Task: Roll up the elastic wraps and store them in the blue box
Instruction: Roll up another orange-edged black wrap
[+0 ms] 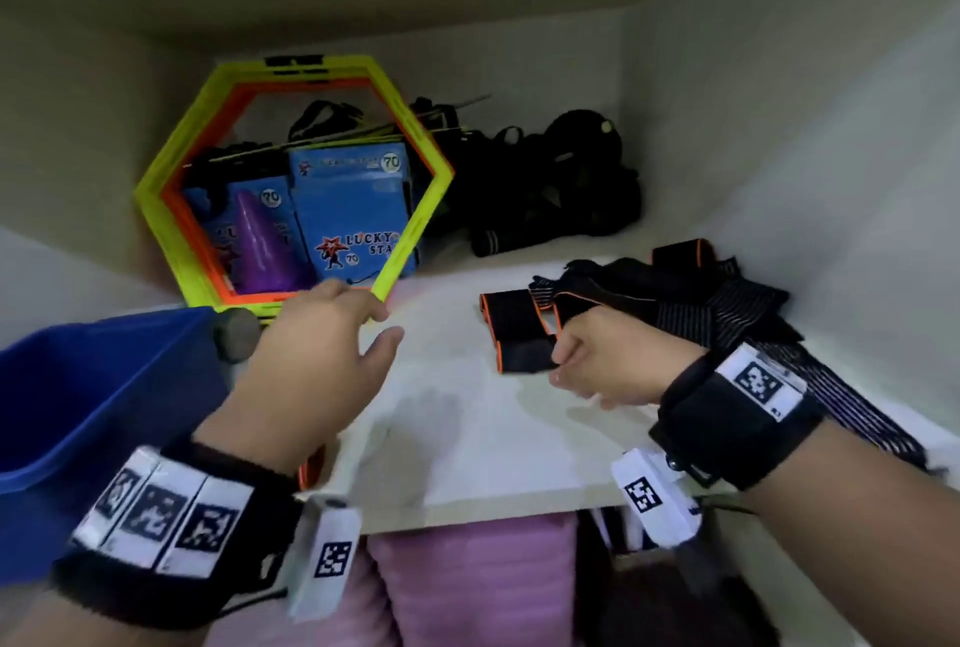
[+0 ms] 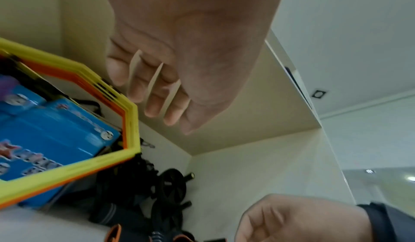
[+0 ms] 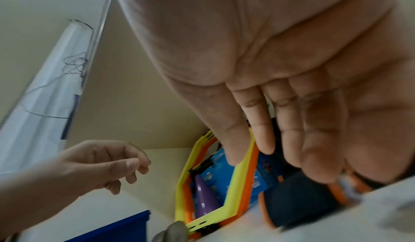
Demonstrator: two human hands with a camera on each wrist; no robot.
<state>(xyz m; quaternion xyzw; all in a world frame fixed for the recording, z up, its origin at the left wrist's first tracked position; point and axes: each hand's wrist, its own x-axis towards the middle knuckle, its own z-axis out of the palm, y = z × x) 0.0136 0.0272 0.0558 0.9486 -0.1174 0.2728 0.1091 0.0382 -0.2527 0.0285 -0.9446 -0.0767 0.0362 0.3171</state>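
A black elastic wrap with orange edges (image 1: 517, 332) lies unrolled on the white shelf (image 1: 467, 428). My right hand (image 1: 566, 360) pinches its near end between thumb and fingers; the right wrist view shows my fingertips (image 3: 319, 171) down on the dark wrap (image 3: 298, 206). More black and striped wraps (image 1: 717, 298) are piled behind and to the right of that hand. My left hand (image 1: 371, 329) hovers over the shelf with relaxed fingers and holds nothing, which the left wrist view confirms for the hand (image 2: 168, 104). The blue box (image 1: 78, 386) stands at the left.
Yellow and orange hexagon rings (image 1: 421, 142) lean at the back left, in front of blue cartons (image 1: 353, 209) and purple cones (image 1: 260, 246). Black gear (image 1: 545, 178) fills the back. A grey round thing (image 1: 236, 332) sits by the box corner. Pink items (image 1: 467, 584) lie below the shelf edge.
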